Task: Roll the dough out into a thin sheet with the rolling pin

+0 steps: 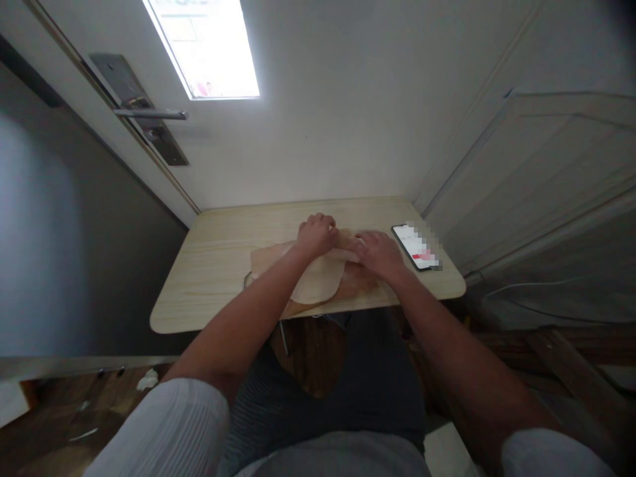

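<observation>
Left hand (317, 235) and right hand (380, 252) wrapped around rolling pin (346, 240) over dough (320, 278). Uneven pressure could tear dough; backward pull could slide board (360, 281) off counter (199, 265).

Pale, round-cornered, wood-grained bench (213, 265): smooth, we note. Flat cream sheet (320, 279): matt, smooth. Brown flat board (360, 281): wood-like, as we see it. Silver lever handle (149, 114): shiny metal. White sleeve (173, 424): ribbed cloth.

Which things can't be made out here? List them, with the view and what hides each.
Head view:
Board: partly covered by the pale sheet and left forearm.
Thing between hands: ends hidden by the left hand and right hand.
Phone: pixel blocks cover some of it.
Window: glare washes out what lies beyond.
</observation>
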Available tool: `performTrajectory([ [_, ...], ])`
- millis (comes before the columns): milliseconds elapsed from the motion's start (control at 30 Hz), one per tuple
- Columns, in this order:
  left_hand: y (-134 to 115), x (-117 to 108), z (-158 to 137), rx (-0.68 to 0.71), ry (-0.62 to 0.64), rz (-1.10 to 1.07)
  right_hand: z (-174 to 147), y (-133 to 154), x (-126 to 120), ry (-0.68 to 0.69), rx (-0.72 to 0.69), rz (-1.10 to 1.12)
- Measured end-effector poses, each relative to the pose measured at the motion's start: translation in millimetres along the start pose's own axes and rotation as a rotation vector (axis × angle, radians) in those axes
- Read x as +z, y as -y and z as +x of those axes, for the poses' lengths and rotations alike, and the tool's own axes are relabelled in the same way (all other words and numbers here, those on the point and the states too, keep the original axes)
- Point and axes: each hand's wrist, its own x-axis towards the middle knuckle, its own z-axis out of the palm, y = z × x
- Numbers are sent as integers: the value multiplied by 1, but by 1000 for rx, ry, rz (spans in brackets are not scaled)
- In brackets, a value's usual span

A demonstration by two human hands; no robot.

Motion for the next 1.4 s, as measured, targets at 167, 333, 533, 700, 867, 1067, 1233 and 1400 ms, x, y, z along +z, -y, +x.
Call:
performTrajectory([
  [167, -3, 18, -1, -9, 21, 87, 3, 9, 9, 70, 64, -13],
  [333, 2, 19, -4, 21, 77, 118, -5, 12, 18, 41, 112, -9],
  [533, -1, 19, -21, 19, 14, 165, -21, 21, 20, -35, 122, -29],
  [700, -4, 16, -41, 47, -34, 189, -41, 28, 24, -131, 95, -44],
  [867, -6, 12, -55, 64, -13, 215, -53, 33, 26, -160, 73, -47],
  [1067, -5, 7, -71, 82, -26, 193, -70, 41, 27, -196, 48, -47],
  [1233, -4, 2, -90, 106, 13, 160, -92, 47, 31, -245, 17, -43],
  [1400, -1, 0, -110, 97, 38, 131, -111, 53, 30, -240, -16, -24],
])
